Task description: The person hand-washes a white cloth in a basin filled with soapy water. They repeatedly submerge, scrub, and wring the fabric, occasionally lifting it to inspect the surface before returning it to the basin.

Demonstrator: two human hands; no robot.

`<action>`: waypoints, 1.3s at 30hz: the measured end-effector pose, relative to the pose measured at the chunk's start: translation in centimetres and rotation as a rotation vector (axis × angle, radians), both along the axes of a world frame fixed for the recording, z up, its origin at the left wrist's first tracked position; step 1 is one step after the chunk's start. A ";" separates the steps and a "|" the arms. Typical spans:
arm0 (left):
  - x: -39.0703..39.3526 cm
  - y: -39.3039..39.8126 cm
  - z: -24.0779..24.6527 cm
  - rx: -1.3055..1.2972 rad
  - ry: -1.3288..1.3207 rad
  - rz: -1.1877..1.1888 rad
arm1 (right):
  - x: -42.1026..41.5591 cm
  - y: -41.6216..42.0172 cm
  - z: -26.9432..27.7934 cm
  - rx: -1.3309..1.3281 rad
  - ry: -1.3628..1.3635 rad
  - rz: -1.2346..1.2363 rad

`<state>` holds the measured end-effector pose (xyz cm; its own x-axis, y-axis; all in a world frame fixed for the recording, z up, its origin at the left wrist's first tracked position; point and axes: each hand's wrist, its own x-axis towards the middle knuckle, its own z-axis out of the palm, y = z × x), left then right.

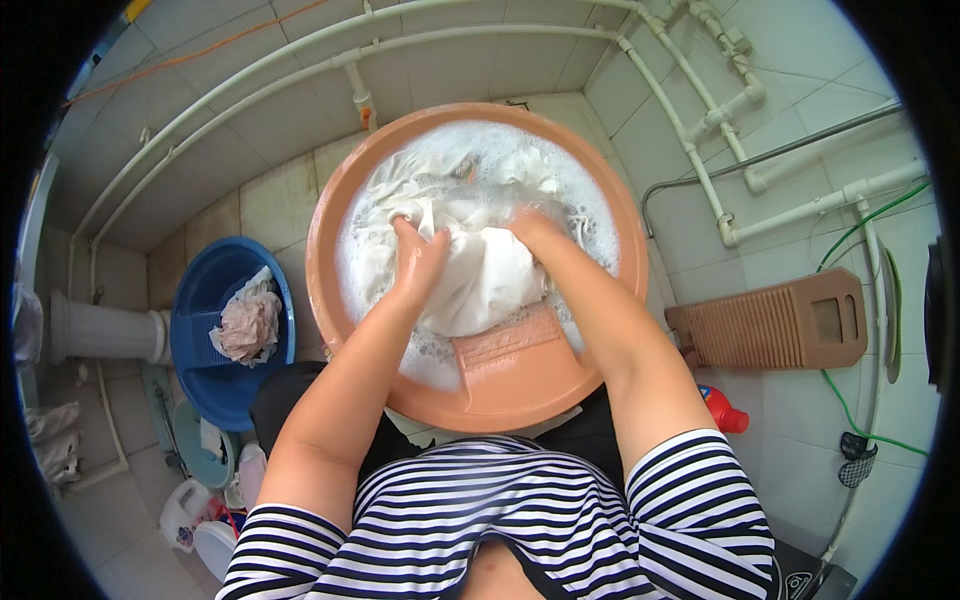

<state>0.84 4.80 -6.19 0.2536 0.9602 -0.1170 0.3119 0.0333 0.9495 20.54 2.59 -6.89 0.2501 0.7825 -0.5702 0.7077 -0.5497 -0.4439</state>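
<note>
A large orange plastic washtub (pixel 322 292) with a built-in ribbed washboard (pixel 517 341) stands in front of me, full of sudsy water (pixel 487 139). Bunched wet white cloth (pixel 480 277) lies in the suds and partly over the top of the washboard. My left hand (pixel 420 259) grips a fold of it, thumb on top and fingers tucked under the fabric. At the cloth's right side is my right hand (pixel 532 225), its fingers hidden by foam and fabric, so its grip cannot be made out.
Left of the tub, a blue basin (pixel 191 300) holds a crumpled pale pink cloth (pixel 251 322). A brown washboard (pixel 750 322) leans at the right wall, near a red bottle (pixel 724 409). White pipes (pixel 480 31) run along the tiled walls. Jugs (pixel 180 510) stand at lower left.
</note>
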 end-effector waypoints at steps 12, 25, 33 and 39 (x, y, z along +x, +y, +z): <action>-0.7 0.8 1.5 -1.061 -0.829 -0.185 | -13.5 -6.1 6.8 1.066 0.311 0.349; -1.4 -0.8 2.5 -0.537 -0.585 0.104 | 1.0 -3.2 0.5 0.213 0.021 0.092; -0.9 -0.6 1.3 -0.734 -0.857 0.195 | -4.5 -3.0 3.8 0.966 0.456 0.052; -2.0 -2.1 1.7 -0.469 -0.766 -0.256 | -14.1 -6.3 7.8 1.280 0.153 0.379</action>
<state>-1.14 2.69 -4.52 0.6193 0.7613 -0.1919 -0.3433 0.4824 0.8059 6.46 -3.73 0.93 -0.0990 0.7889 0.6065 0.6199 0.5256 -0.5826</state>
